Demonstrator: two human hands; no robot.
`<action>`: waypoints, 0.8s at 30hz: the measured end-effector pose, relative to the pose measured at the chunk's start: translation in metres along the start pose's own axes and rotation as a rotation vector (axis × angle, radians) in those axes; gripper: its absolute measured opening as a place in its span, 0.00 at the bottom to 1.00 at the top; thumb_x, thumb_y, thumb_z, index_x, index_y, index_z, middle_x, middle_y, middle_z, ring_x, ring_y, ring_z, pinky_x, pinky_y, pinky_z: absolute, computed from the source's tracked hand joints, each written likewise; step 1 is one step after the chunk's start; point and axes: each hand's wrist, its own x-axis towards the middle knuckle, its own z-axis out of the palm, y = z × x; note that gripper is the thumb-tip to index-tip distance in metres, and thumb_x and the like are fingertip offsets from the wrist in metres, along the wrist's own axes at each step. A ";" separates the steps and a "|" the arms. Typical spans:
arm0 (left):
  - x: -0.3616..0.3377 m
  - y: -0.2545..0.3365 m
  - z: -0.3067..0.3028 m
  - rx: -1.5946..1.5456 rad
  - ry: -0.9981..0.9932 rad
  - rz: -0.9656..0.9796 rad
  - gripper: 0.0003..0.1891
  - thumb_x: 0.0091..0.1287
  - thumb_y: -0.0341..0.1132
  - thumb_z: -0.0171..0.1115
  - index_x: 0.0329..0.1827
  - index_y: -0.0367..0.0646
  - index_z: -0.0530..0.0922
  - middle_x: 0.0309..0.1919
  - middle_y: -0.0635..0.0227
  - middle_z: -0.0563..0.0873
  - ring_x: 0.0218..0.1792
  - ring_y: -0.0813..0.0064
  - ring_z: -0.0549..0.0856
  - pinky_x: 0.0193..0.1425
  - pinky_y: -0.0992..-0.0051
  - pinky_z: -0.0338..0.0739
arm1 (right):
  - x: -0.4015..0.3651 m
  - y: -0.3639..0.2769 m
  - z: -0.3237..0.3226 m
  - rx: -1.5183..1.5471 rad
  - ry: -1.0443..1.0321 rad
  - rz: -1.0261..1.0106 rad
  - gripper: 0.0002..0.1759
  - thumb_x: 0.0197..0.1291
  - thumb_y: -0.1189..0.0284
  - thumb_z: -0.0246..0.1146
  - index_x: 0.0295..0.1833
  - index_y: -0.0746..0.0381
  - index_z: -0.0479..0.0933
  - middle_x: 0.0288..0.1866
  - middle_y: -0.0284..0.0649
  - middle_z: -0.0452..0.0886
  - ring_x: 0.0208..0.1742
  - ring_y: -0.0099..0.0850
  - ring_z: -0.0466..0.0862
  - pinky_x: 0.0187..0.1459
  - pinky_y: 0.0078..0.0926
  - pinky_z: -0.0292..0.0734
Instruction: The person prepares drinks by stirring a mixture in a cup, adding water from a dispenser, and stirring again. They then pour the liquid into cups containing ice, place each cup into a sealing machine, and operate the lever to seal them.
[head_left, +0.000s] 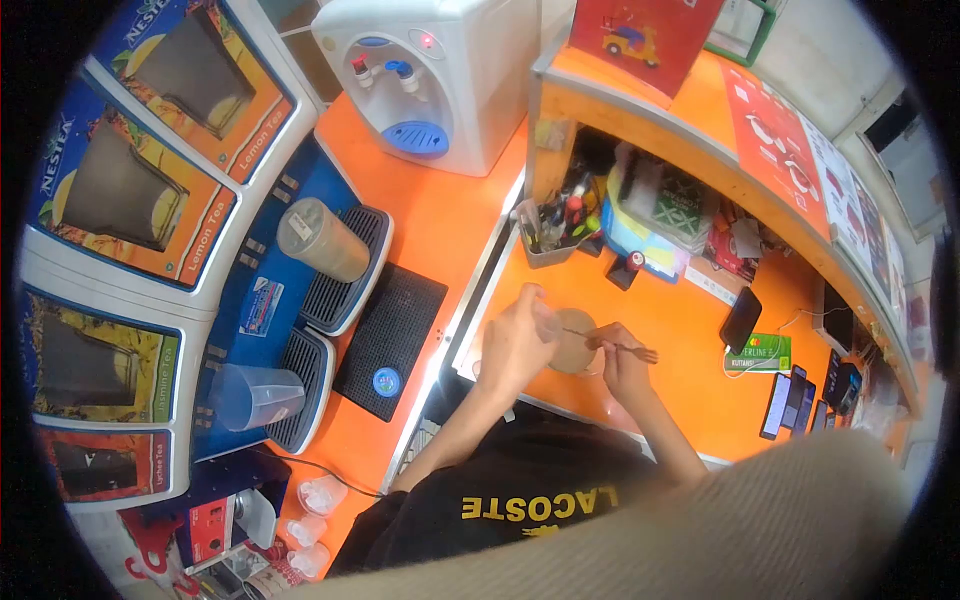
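At the orange counter my left hand [515,342] is closed around a small clear cup [546,322], held over the left side of a round, tan, bowl-like container [572,352]. My right hand [622,366] is at the container's right side, its fingers pinched on a thin brown fork [642,353]. The fork's pronged end points away to the right, and its thin handle seems to reach over the container. What lies inside the container cannot be made out.
To the left stand drink dispensers [190,310] with a tan-filled pitcher [325,240] and a clear pitcher [258,396]. A white water dispenser [470,80] is behind. Under the shelf are a pen holder [548,245], a black phone [740,318] and several more phones [775,405].
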 end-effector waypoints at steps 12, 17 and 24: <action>0.014 0.020 0.040 0.077 -0.066 0.093 0.22 0.48 0.28 0.69 0.45 0.40 0.69 0.32 0.62 0.86 0.36 0.58 0.87 0.40 0.63 0.81 | -0.018 0.016 -0.009 0.546 0.478 0.584 0.15 0.77 0.62 0.41 0.41 0.62 0.63 0.31 0.44 0.78 0.28 0.27 0.81 0.34 0.24 0.79; 0.021 0.013 0.022 -0.068 -0.107 -0.028 0.23 0.46 0.28 0.70 0.44 0.38 0.70 0.33 0.60 0.87 0.37 0.61 0.88 0.43 0.66 0.82 | -0.012 0.014 -0.026 0.585 0.596 0.605 0.15 0.77 0.60 0.42 0.42 0.60 0.63 0.32 0.45 0.78 0.27 0.29 0.81 0.33 0.24 0.79; 0.020 -0.007 0.008 -0.219 -0.081 -0.076 0.25 0.45 0.29 0.71 0.47 0.40 0.71 0.33 0.59 0.87 0.39 0.64 0.88 0.48 0.69 0.81 | 0.009 -0.005 -0.049 0.574 0.629 0.524 0.15 0.77 0.59 0.42 0.42 0.59 0.63 0.33 0.45 0.78 0.28 0.29 0.80 0.33 0.24 0.78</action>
